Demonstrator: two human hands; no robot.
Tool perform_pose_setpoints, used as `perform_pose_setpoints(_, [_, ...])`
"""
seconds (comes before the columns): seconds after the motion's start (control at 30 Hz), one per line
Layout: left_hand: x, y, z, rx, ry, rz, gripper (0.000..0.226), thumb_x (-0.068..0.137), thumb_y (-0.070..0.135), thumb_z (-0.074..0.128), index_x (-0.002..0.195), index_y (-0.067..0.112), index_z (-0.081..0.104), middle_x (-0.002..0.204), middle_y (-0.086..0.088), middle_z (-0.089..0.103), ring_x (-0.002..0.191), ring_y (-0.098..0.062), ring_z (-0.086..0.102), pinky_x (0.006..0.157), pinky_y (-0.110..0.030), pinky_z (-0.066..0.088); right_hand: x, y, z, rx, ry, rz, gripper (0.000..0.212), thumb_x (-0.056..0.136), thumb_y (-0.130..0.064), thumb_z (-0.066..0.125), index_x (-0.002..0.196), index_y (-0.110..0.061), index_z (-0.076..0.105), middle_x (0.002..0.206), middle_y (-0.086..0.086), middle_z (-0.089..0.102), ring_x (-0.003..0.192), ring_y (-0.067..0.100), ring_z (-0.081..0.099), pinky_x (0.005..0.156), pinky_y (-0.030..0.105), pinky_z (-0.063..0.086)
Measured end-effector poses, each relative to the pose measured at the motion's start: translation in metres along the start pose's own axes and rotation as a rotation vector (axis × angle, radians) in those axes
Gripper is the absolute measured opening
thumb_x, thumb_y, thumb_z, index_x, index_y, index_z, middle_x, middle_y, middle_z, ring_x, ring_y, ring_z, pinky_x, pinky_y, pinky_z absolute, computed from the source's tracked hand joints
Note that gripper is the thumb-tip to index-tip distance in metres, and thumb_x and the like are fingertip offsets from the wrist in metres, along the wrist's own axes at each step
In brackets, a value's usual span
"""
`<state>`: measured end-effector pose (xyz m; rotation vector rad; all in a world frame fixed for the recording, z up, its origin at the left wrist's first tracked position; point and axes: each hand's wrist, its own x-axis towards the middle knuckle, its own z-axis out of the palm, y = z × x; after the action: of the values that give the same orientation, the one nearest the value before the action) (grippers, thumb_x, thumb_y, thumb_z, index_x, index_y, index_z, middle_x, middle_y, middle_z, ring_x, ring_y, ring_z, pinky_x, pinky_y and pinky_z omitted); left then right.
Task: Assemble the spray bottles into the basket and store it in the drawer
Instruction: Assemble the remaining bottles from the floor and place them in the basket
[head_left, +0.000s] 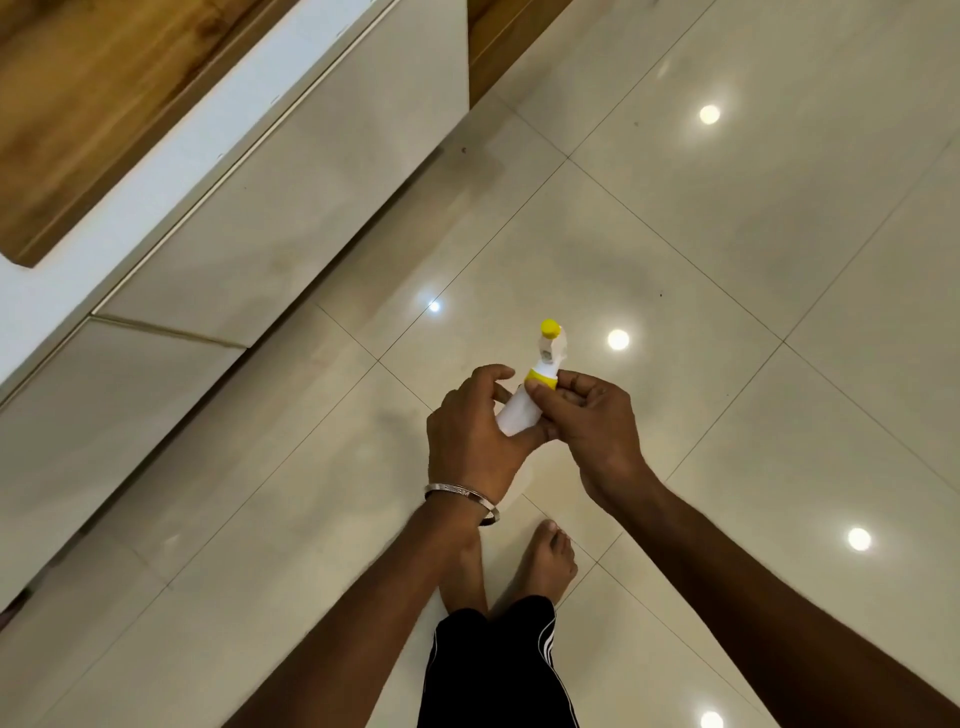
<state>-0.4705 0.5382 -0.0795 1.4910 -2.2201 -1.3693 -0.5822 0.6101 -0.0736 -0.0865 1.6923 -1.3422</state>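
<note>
I hold a small white spray bottle (519, 410) in front of me, above the tiled floor. Its white spray head (548, 348) has a yellow nozzle tip and a yellow collar (541, 379) at the neck. My left hand (475, 436) wraps the bottle's body from the left. The fingertips of my right hand (587, 421) pinch the yellow collar from the right. The lower part of the bottle is hidden inside my left palm. No basket is in view.
A glossy white cabinet with drawer fronts (291, 208) runs along the left, under a wooden top (93, 104). The shiny cream floor tiles (727, 260) stretch to the right. My bare feet (545, 561) stand just below my hands.
</note>
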Motion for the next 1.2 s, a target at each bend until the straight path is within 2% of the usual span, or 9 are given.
perform_pose_setpoints(0.13, [0.003,-0.009,-0.022,-0.374,-0.139,-0.358,0.054,0.068,0.078,0.056,0.105,0.039,0.057,0.106,0.016,0.062,0.104,-0.009,0.059,0.077,-0.018,0.046,0.01,-0.01,-0.011,0.112,-0.027,0.046,0.02,0.088,-0.014,0.072,0.105,-0.004,0.074,0.096,0.013,0.078,0.093,0.025,0.075,0.079,0.03,0.06])
perform_pose_setpoints(0.23, [-0.001,-0.031,-0.034,-0.673,-0.287,-0.759,0.067,0.07,0.083,0.045,0.103,0.029,0.067,0.106,0.0,0.072,0.103,-0.026,0.066,0.085,-0.041,0.056,0.018,-0.019,-0.016,0.194,-0.092,0.061,0.02,0.09,-0.012,0.07,0.106,-0.001,0.072,0.103,0.016,0.076,0.099,0.028,0.074,0.081,0.031,0.06])
perform_pose_setpoints(0.33, [-0.017,-0.051,-0.038,-1.102,-0.707,-0.964,0.09,0.068,0.084,0.048,0.127,0.017,0.061,0.129,-0.02,0.061,0.114,-0.042,0.061,0.087,-0.053,0.054,0.023,-0.024,-0.018,0.215,-0.142,0.057,0.024,0.09,-0.014,0.069,0.11,0.0,0.071,0.108,0.017,0.075,0.103,0.031,0.072,0.085,0.034,0.059])
perform_pose_setpoints(0.4, [-0.027,-0.05,-0.038,-1.276,-0.82,-0.952,0.088,0.072,0.076,0.056,0.133,0.012,0.056,0.136,-0.026,0.053,0.113,-0.043,0.061,0.08,-0.048,0.058,0.024,-0.025,-0.018,0.222,-0.163,0.053,0.025,0.091,-0.014,0.068,0.111,0.0,0.07,0.109,0.018,0.075,0.105,0.031,0.071,0.086,0.034,0.059])
perform_pose_setpoints(0.53, [-0.036,-0.036,-0.026,-1.338,-0.489,-0.784,0.089,0.057,0.05,0.086,0.13,0.012,0.053,0.131,-0.021,0.059,0.112,-0.04,0.063,0.07,-0.039,0.06,0.026,-0.025,-0.018,0.268,-0.129,0.045,0.019,0.092,-0.014,0.067,0.106,-0.003,0.073,0.111,0.02,0.073,0.105,0.031,0.071,0.089,0.036,0.059])
perform_pose_setpoints(0.67, [-0.045,-0.016,-0.009,-0.895,-0.001,-0.403,0.076,0.053,0.021,0.089,0.116,0.024,0.048,0.127,-0.002,0.058,0.101,-0.008,0.068,0.071,-0.026,0.057,0.028,-0.022,-0.015,0.347,-0.059,0.083,0.02,0.093,-0.015,0.065,0.106,0.0,0.072,0.111,0.02,0.073,0.104,0.03,0.071,0.088,0.036,0.059])
perform_pose_setpoints(0.8, [-0.054,-0.005,-0.005,-0.764,0.102,-0.233,0.083,0.049,0.024,0.09,0.118,0.028,0.043,0.126,0.015,0.052,0.106,-0.004,0.063,0.073,-0.024,0.058,0.031,-0.026,-0.016,0.414,-0.104,0.1,0.025,0.093,-0.017,0.065,0.109,0.001,0.07,0.113,0.02,0.073,0.107,0.031,0.07,0.087,0.036,0.059])
perform_pose_setpoints(0.97, [-0.049,-0.01,-0.02,-0.91,0.013,-0.387,0.076,0.05,0.034,0.087,0.116,0.025,0.05,0.12,0.0,0.064,0.098,-0.013,0.07,0.067,-0.032,0.059,0.035,-0.034,-0.026,0.371,-0.267,0.085,0.031,0.092,-0.021,0.065,0.113,0.0,0.068,0.118,0.02,0.071,0.112,0.032,0.068,0.088,0.035,0.057])
perform_pose_setpoints(1.2, [-0.043,-0.019,-0.051,-1.298,-0.61,-0.818,0.089,0.063,0.078,0.061,0.119,0.009,0.067,0.107,-0.026,0.068,0.071,-0.027,0.071,0.057,-0.032,0.06,0.031,-0.046,-0.027,0.318,-0.463,0.064,0.036,0.087,-0.028,0.069,0.114,-0.004,0.069,0.12,0.02,0.07,0.115,0.033,0.067,0.087,0.034,0.057])
